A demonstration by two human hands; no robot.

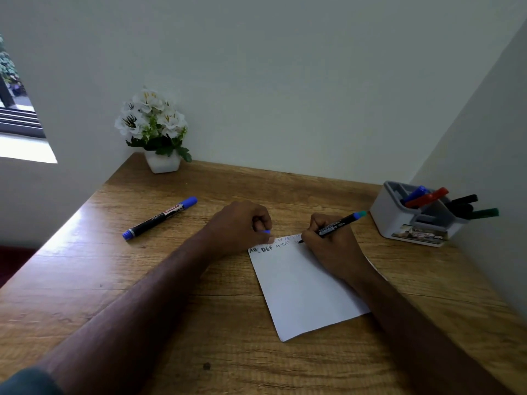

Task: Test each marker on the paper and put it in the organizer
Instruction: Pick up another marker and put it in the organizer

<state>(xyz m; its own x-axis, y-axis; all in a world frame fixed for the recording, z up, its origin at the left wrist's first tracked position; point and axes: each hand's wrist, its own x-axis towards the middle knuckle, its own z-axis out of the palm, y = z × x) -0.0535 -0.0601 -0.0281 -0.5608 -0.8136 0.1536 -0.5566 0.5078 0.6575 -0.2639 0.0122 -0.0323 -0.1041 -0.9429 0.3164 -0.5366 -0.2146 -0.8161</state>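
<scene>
The right hand (332,246) grips a slim black marker (332,227) in a writing hold, its tip touching the far edge of a white sheet of paper (305,289). The marker's long axis slants up and to the right, its blue-green end pointing toward the organizer. The left hand (242,226) is curled into a loose fist at the paper's far left corner, with a small blue cap (266,232) showing between its fingers. Rows of handwritten letters run along the paper's far edge. The paper lies flat on a wood-grain bench (142,295). Well to the left, a capped blue marker (159,218) lies on the bench, pointing diagonally away to the right. At the right, against the wall, a grey plastic organizer (396,220) with compartments holds blue, red, black and green markers leaning rightward. A white pot of white flowers (155,124) stands in the far corner.
</scene>
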